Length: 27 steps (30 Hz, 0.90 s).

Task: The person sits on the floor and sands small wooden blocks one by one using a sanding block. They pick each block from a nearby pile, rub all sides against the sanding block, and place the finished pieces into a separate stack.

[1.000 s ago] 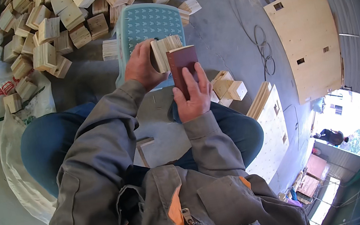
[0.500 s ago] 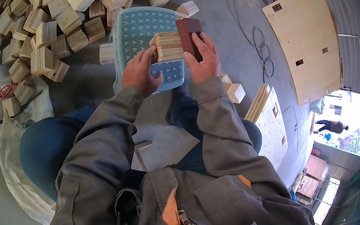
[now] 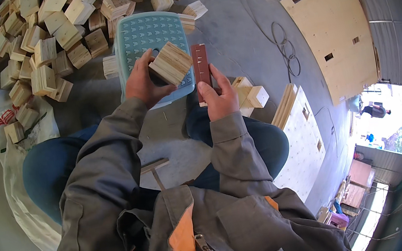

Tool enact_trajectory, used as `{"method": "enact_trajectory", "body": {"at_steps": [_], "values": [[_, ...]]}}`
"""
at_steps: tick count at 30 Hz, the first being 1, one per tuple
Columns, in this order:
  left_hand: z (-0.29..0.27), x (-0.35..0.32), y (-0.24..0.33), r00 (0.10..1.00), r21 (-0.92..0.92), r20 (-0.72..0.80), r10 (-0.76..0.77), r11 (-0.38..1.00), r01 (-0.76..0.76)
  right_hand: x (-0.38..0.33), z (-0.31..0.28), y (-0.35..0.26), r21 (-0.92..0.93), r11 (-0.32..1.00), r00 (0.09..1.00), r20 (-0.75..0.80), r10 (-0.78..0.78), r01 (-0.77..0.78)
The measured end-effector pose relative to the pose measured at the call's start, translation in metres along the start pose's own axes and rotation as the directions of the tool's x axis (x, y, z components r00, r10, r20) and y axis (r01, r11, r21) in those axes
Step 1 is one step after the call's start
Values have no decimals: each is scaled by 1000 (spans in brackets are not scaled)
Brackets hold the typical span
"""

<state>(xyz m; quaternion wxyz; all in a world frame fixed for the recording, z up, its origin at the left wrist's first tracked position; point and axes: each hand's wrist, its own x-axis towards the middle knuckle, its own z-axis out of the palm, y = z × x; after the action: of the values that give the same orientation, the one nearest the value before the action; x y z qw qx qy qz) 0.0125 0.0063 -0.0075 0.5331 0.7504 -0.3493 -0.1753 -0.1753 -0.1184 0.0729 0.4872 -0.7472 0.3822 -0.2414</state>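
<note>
My left hand grips a pale layered plywood block, tilted, over a light blue plastic stool. My right hand holds a dark reddish-brown sanding block upright, just to the right of the plywood block and a little apart from it. Both hands are above my knees in blue trousers.
A big heap of plywood blocks lies on the floor at the upper left, beside white sacks. A few blocks sit by my right knee. Plywood panels with slots and a coiled cable lie to the right. A person stands far off outside.
Both hands have dropped slightly toward me. The plywood block has turned in my left hand, and the sanding block has moved off it to its right side.
</note>
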Motion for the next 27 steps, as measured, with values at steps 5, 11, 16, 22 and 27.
{"method": "enact_trajectory", "body": {"at_steps": [5,11,16,22,27], "values": [[4,0,-9,999,-46,-25,20,999,-21,-11,-12,-11,200,966,983,-43,176,-164],[21,-11,14,976,105,-151,158,984,-143,-2,-16,7,-43,996,981,-175,-81,75],[37,-7,15,948,140,-279,153,983,-117,-16,14,-5,-428,824,903,-42,-428,371],[39,1,13,935,150,-296,196,976,-157,-4,22,-2,-565,715,884,59,-463,412],[37,2,9,936,103,-285,209,977,-187,77,19,3,-545,771,920,3,-392,330]]}}
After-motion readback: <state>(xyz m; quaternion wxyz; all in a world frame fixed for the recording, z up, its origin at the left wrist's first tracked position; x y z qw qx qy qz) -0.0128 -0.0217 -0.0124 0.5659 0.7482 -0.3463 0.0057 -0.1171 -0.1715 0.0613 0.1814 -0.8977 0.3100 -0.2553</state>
